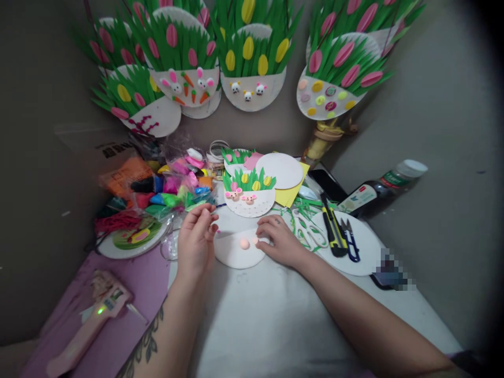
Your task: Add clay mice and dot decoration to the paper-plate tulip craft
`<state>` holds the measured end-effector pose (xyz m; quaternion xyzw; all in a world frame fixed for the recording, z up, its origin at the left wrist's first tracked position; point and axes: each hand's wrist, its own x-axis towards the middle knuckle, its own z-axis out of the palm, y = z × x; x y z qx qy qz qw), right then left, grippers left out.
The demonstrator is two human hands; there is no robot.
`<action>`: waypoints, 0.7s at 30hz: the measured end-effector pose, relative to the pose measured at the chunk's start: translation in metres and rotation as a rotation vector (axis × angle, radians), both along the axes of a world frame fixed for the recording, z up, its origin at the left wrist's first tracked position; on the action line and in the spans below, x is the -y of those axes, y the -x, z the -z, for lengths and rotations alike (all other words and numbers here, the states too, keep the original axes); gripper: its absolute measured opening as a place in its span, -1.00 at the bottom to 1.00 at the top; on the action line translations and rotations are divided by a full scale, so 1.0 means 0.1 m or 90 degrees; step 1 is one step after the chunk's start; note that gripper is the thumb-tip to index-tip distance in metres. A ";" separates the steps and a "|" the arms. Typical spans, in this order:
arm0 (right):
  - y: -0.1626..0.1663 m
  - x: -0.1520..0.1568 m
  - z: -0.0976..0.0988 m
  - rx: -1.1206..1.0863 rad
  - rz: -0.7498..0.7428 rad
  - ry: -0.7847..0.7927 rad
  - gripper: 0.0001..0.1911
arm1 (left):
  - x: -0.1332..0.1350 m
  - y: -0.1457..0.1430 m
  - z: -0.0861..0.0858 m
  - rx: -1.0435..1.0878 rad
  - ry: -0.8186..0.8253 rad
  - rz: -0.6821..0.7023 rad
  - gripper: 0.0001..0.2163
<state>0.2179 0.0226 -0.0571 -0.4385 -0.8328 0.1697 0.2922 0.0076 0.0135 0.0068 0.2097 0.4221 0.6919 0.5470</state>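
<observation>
A white half paper plate [241, 258] lies on the table in front of me, with a peach clay ball [244, 243] on it. My right hand [279, 239] rests over the plate's right side, thumb and fingertips closed around a smaller peach clay piece [256, 241]. To the left of the plate, my left hand [198, 236] is raised with its fingers curled together. A thin dark stick [221, 205] shows by its fingertips; whether the hand holds it is unclear. Just behind stands a finished-looking plate basket [250, 209] with paper grass, yellow tulips and two pink clay animal faces.
Bagged coloured clay [177, 184] is heaped at the back left. A glue gun [106, 304] with a green light lies on the purple mat. Scissors [309, 231], a cutter [334, 228] and thread snips [350, 240] lie right, near a dark bottle [378, 190]. Decorated plates [254, 94] hang above.
</observation>
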 end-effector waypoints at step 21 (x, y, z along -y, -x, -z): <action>-0.05 0.08 -0.06 0.070 0.037 -0.014 -0.94 | 0.00 -0.01 -0.01 0.009 0.015 0.009 -0.76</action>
